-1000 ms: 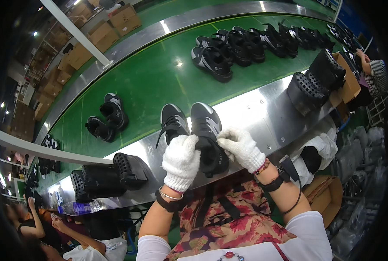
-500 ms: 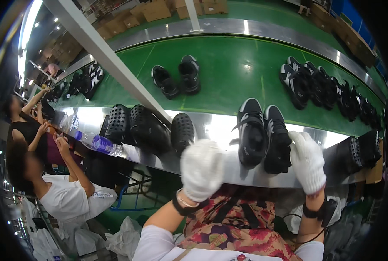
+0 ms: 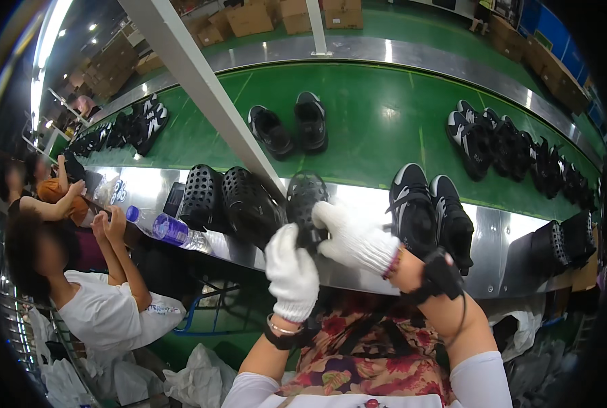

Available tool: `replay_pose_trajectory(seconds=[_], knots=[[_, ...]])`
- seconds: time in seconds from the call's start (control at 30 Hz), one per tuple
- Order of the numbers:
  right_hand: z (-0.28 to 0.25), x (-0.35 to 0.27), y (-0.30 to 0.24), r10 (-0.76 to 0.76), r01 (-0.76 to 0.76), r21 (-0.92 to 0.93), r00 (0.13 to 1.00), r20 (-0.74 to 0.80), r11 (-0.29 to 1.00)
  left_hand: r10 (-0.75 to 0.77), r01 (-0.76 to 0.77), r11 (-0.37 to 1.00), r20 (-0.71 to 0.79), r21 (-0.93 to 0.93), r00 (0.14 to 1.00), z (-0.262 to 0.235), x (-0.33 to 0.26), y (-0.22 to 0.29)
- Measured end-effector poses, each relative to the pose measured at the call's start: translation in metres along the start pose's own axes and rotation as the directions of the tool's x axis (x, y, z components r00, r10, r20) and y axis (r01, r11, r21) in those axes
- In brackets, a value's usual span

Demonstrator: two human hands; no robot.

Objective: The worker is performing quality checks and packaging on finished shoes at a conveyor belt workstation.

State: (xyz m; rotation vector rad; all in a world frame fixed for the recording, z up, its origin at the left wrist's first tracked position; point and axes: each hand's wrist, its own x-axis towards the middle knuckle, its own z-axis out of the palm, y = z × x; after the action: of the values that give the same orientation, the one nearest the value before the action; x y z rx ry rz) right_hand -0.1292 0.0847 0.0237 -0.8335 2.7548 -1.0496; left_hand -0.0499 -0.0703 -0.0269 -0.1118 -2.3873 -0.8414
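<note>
a co-worker (image 3: 79, 299) in white sits at far left, a bottle (image 3: 164, 228) lying on the steel ledge (image 3: 507, 238) beside them. right of it stand two black perforated moulds (image 3: 228, 204). a third mould (image 3: 305, 204) sits at mid-ledge; the gloved left hand (image 3: 291, 275) is curled just below it, grip unclear, while the gloved right hand (image 3: 351, 236) closes on its lower side. a black shoe pair (image 3: 429, 214) rests just right.

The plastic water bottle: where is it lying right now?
In the head view the plastic water bottle lies on its side at the left of the steel ledge, beside the black perforated shoe moulds, near a co-worker's raised hands.
</note>
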Motion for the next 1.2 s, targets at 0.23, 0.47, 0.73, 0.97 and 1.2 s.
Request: replay_pose_trajectory(seconds=[0.23,0.47,0.73,0.97,1.2], knots=[[-0.054,-0.075,0.0,-0.32,0.304,0.469,0.946,-0.046,0.829,-0.143,0.572,-0.117,0.584,-0.812,0.799,-0.039,0.035,0.032],[-0.061,-0.132,-0.004,0.153,-0.122,0.553,0.988,-0.01,0.824,-0.292,0.613,-0.196,0.642,-0.765,0.709,0.001,0.016,0.089],[-0.103,-0.225,0.022,0.515,-0.336,0.522,0.821,-0.245,0.784,0.269,0.074,0.78,0.439,-0.622,0.857,0.066,0.023,0.091],[-0.113,-0.261,0.045,0.542,-0.507,0.202,0.731,-0.414,0.838,0.516,-0.588,0.808,0.54,-0.05,0.664,0.11,0.077,0.116],[-0.127,-0.211,0.029,0.466,-0.364,0.314,0.805,-0.367,0.877,0.494,-0.556,0.831,0.494,-0.025,0.716,0.112,0.065,0.108]])
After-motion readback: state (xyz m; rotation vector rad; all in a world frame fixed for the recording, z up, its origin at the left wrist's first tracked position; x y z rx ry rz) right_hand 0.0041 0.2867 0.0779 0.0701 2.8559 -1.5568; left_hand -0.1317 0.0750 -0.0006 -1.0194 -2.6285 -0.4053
